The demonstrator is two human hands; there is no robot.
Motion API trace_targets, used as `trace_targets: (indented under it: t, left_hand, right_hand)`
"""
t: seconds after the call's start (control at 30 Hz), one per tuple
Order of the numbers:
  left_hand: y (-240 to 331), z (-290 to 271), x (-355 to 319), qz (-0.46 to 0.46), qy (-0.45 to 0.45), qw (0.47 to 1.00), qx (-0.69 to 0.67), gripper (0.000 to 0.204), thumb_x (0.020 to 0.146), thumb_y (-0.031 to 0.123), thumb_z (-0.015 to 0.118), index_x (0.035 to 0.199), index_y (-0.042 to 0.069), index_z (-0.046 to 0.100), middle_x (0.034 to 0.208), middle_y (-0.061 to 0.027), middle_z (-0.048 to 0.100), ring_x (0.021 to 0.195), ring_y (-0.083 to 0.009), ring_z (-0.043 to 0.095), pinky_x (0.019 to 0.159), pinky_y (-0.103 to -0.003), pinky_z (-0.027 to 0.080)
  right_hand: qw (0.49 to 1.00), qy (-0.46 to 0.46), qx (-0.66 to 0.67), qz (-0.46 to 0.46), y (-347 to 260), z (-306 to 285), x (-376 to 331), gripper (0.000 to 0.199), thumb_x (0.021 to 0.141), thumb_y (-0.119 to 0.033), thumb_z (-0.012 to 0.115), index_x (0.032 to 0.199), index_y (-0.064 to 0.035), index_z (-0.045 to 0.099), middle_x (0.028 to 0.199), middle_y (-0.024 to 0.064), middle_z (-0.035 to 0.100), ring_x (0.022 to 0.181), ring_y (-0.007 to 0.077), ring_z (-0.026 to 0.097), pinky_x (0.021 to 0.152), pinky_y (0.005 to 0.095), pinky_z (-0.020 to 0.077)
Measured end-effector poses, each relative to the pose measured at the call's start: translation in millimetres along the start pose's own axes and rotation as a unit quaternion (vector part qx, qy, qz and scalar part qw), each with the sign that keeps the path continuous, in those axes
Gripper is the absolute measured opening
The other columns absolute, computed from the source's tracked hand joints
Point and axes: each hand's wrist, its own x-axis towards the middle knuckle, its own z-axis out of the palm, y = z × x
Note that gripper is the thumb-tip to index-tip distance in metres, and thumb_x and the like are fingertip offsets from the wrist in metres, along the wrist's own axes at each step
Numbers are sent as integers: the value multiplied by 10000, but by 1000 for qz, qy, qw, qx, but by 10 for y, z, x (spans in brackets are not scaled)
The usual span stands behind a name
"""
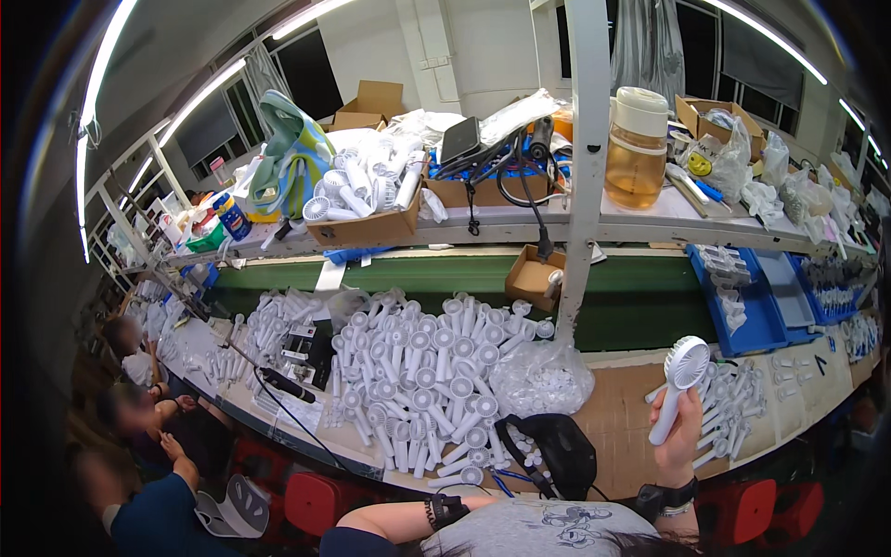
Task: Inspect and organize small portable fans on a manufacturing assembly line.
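Note:
My right hand point(682, 436) is raised over the right part of the bench, fingers closed round the handle of a white handheld fan point(687, 364). The fan stands nearly upright, its round grille uppermost. Behind that hand lies a smaller group of white fan pieces point(733, 399). My left forearm lies across the front of my body, a black band at its wrist. Only a sliver of my left hand point(481, 501) shows beside the grey shirt, its fingers hidden. Ahead of it a large heap of white handheld fans point(422, 371) covers the middle of the bench.
A clear plastic bag of small white parts point(543, 376) and a black pouch point(557, 450) lie right of the heap. A green conveyor belt point(640, 311) runs behind, with blue trays point(756, 292) at right. A white post point(583, 167) rises beside the shelf. Other people sit at left.

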Motion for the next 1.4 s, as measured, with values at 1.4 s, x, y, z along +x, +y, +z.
trace_targets:
  t: [1.4]
  left_hand:
    - [44,-43,-523,-167,78,972,-143,322,846,259,444,1027,-2,494,869,-114,570,826,-240,534,755,-316,397]
  right_hand:
    - [999,-12,16,45,238,-94,-35,303,812,-216,461,1035,-10,455,735,68,532,589,105,480,531,203,393]
